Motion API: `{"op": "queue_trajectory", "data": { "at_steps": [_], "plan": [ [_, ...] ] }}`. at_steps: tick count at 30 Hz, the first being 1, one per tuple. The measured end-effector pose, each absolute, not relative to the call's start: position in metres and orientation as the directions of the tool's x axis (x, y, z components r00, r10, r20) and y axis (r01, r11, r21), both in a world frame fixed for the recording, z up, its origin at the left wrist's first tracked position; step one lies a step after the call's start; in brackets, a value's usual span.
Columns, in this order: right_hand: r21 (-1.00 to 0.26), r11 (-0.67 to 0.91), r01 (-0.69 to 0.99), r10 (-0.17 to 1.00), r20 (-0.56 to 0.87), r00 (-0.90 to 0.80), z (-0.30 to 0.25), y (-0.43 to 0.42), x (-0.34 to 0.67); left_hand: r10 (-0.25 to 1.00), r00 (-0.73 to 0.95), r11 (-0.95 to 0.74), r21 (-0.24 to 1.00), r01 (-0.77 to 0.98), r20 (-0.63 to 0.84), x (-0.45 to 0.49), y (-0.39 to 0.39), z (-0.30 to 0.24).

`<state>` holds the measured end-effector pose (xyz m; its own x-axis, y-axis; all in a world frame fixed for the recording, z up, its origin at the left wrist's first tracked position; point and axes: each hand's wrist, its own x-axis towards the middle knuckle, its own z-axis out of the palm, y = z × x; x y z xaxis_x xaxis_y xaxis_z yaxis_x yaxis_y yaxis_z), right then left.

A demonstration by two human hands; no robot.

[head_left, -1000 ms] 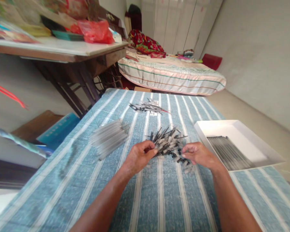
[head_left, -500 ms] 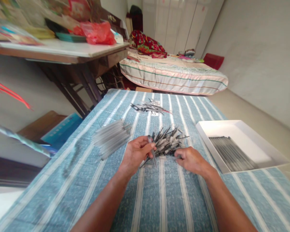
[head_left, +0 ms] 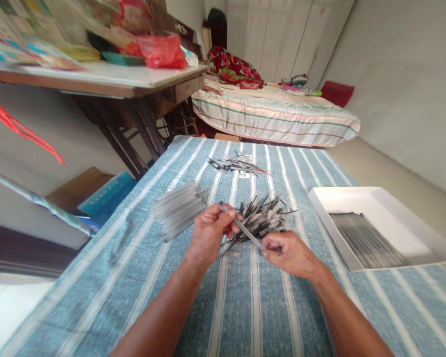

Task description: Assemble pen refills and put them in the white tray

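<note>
Two bare hands meet over the middle of a worktop (head_left: 159,302) spread with a blue cloth striped in white, and between them runs one slim grey tube (head_left: 250,233). From where I stand, it slants from far left down to near right, raised in front of a loose heap of short grey and black pieces (head_left: 269,213). The left hand (head_left: 210,232) has its grip pinched on the tube toward the far end, thumb laid along it, the tip poking out beyond the fingers. The right hand (head_left: 288,252) has its grip pressed together at the near end, thumb and forefinger nipping the tip; its other fingers are curled in. The heap sits just beyond both hands, pieces pointing every which way.

To the left, near the left hand, pale grey tubes lie side by side in a slanting row (head_left: 180,210), a little blurred. Farther off, toward the far edge, rests a smaller scatter of thin dark and clear bits (head_left: 238,163), with a touch of red at its right end. On the right stands a shallow white box (head_left: 397,208), with dark grey sticks (head_left: 367,240) lined up along its left part. Past the far edge is a bed (head_left: 278,116) with a striped cover.
</note>
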<state>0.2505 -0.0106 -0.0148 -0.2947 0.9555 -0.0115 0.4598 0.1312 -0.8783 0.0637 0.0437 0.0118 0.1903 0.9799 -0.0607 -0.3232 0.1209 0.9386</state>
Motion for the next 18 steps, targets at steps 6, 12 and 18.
{"op": "queue_trajectory", "data": {
  "at_steps": [6, 12, 18],
  "plan": [
    [-0.883, 0.139, 0.448, 0.964, 0.016, -0.266, -0.018, -0.01, 0.246, 0.981, 0.189, 0.109, 0.938, -0.33, -0.047, 0.065, 0.043, 0.011],
    [-0.896, 0.141, 0.422, 0.97, 0.04, -0.239, -0.018, -0.011, 0.241, 0.981, 0.192, 0.094, 0.945, -0.315, -0.033, 0.065, 0.042, 0.01],
    [-0.917, 0.154, 0.367, 0.972, 0.075, -0.221, -0.023, -0.011, 0.239, 0.977, 0.195, 0.141, 0.94, -0.311, -0.083, 0.066, 0.042, 0.01]
  ]
}}
